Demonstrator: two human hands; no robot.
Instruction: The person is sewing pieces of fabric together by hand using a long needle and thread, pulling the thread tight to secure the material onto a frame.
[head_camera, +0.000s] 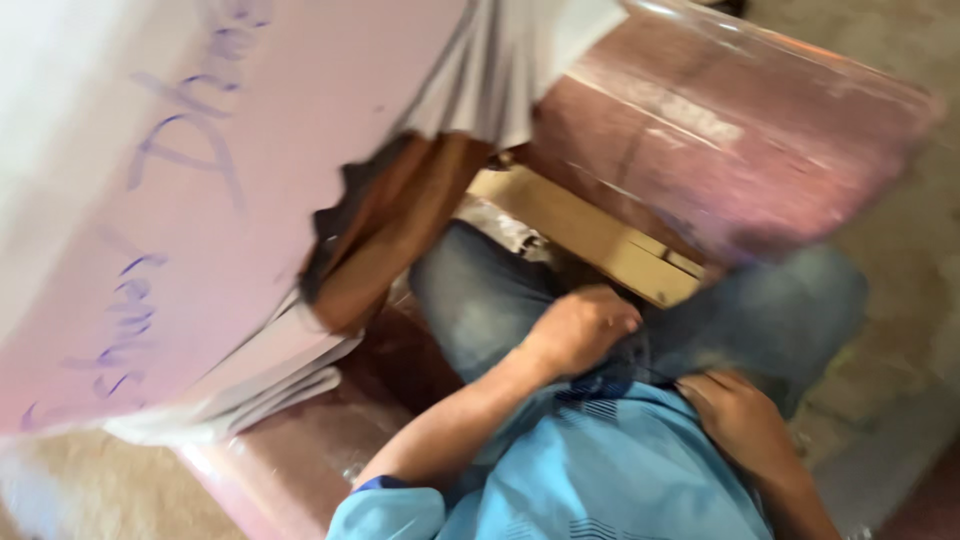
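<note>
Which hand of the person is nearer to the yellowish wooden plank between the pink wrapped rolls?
Left. The left hand lies on the jeans just below the wooden plank. The right hand rests lower, at the blue shirt's hem, farther from it.

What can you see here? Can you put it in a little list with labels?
View: looking down from the head, blurred
Left hand: curled at the waist, on the jeans
Right hand: at the hem of the light blue shirt
Close by: pinkish plastic-wrapped roll, wooden plank, pink sheet with handwriting
Held: cannot tell
</note>
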